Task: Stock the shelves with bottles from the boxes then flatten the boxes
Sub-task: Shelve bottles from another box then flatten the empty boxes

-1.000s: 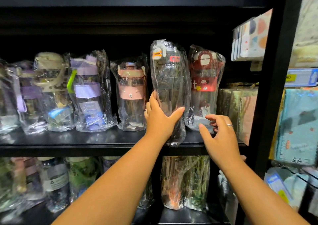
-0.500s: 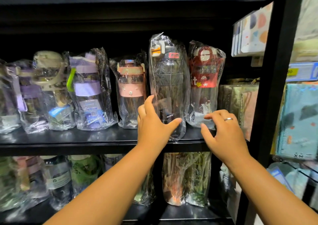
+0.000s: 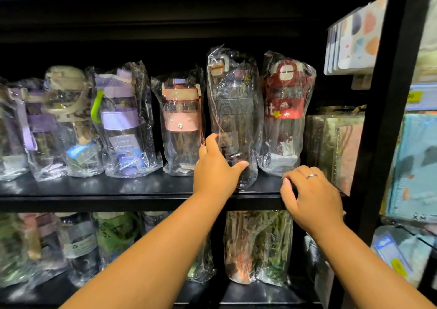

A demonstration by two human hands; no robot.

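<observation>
Stocking a black shelving unit (image 3: 387, 143) in a shop aisle, a person sets a plastic-wrapped dark bottle (image 3: 234, 119) upright on the middle shelf (image 3: 118, 190). Its base stands at the shelf's front edge, slightly forward of the row. It stands between a pink-banded bottle (image 3: 181, 119) just left of the left hand and a red-capped bottle (image 3: 286, 105) just above the right hand. Further left of the left hand stand a purple-banded bottle (image 3: 120, 124) and more wrapped stock. Below both forearms, the lower shelf carries another row of wrapped bottles (image 3: 257, 245). Beyond the upright, well right of the right hand, hang patterned notebooks (image 3: 357, 32) and a blue pouch (image 3: 418, 167).

The left hand (image 3: 216, 169) grips the dark bottle low down, fingers round its left side and thumb across the front. The right hand (image 3: 312, 197), wearing a ring (image 3: 311, 176), rests on the shelf's front edge with fingers bent and holds no bottle. Whether it clasps the lip cannot be told.

The placing step looks nearly done. The next move probably calls for nudging the tall bottle back into line, then letting go gently so the slippery wrap does not tip it. No box is in view.

White letters "it" (image 3: 270, 110) show on the red bottle's band, and "XM" (image 3: 419, 216) shows on the pouch. A yellow tag (image 3: 413, 97) is too blurred to read.
</observation>
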